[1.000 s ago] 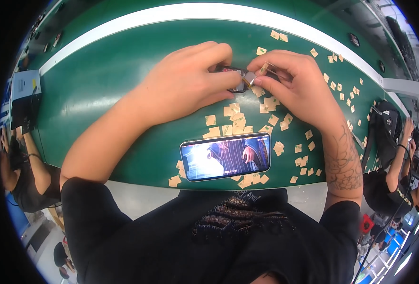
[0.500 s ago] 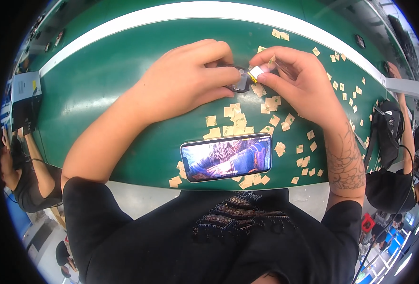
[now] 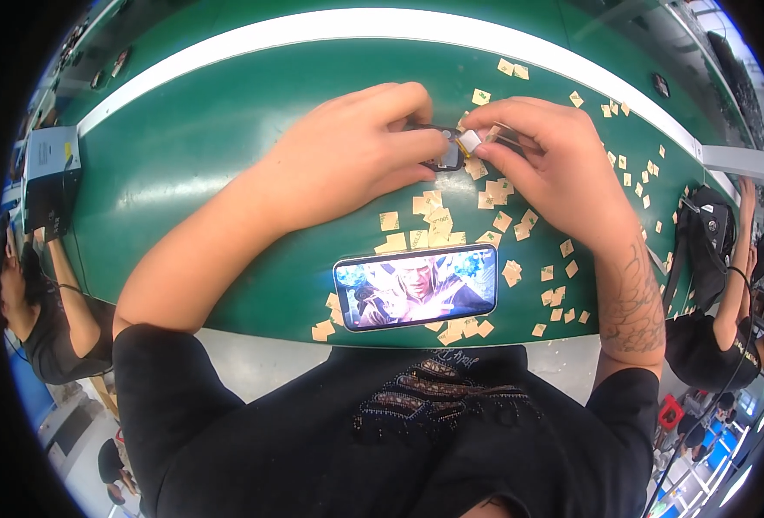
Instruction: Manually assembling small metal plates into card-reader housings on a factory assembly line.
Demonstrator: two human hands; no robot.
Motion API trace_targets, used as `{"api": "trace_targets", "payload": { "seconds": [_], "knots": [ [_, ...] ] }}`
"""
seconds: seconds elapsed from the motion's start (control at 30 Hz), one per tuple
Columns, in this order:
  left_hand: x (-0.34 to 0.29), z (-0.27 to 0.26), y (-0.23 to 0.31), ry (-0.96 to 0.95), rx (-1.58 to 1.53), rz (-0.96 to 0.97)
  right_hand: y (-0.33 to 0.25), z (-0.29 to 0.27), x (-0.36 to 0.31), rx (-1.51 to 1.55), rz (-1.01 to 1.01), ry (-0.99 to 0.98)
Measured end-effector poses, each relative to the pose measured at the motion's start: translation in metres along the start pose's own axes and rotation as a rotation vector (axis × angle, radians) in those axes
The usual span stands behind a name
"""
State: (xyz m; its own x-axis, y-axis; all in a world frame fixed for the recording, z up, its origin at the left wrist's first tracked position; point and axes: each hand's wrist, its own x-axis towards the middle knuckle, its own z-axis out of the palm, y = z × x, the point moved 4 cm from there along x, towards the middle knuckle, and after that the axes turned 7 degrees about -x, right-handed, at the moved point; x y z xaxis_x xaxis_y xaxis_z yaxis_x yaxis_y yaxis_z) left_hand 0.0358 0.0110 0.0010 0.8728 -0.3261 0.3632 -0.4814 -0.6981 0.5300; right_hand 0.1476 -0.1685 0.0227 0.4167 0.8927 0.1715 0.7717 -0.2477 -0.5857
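My left hand (image 3: 360, 138) is closed around a small dark device housing (image 3: 453, 158), its fingers covering most of the left side. At the housing's right edge, a small white battery (image 3: 470, 142) with a yellow edge is pinched between the thumb and fingers of my right hand (image 3: 550, 147). A thin shiny thing also runs among the right fingers; its kind is hard to make out. A tan paper square shows close to it. Both hands are low over the green table (image 3: 183, 181), the battery meeting or overlapping the housing's edge.
A phone (image 3: 416, 287) playing a video lies between my forearms. Tan paper squares (image 3: 440, 226) are scattered around it and to the right. A black bag (image 3: 710, 220) sits at the right, a grey box (image 3: 52, 151) at the far left. Other people work on both sides.
The battery has shifted slightly and turned at the housing's right edge, still in my right fingers. The right hand has come a little lower. The phone's picture has changed.
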Motion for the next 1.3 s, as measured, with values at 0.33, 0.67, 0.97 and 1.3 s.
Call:
{"api": "trace_targets", "payload": {
  "seconds": [0.33,0.67,0.97,1.3],
  "knots": [
    [0.001,0.001,0.003,0.0,-0.002,-0.011,-0.009,0.013,-0.001,-0.002,0.016,0.081],
    [0.001,0.001,0.0,0.004,-0.105,-0.137,-0.011,0.017,-0.006,0.016,0.136,0.057],
    [0.001,0.002,-0.001,0.028,-0.118,-0.155,0.002,0.026,-0.005,0.187,0.132,0.093],
    [0.002,0.002,0.0,0.043,-0.13,-0.165,0.003,0.025,-0.006,0.172,0.192,0.108]
  ]
}}
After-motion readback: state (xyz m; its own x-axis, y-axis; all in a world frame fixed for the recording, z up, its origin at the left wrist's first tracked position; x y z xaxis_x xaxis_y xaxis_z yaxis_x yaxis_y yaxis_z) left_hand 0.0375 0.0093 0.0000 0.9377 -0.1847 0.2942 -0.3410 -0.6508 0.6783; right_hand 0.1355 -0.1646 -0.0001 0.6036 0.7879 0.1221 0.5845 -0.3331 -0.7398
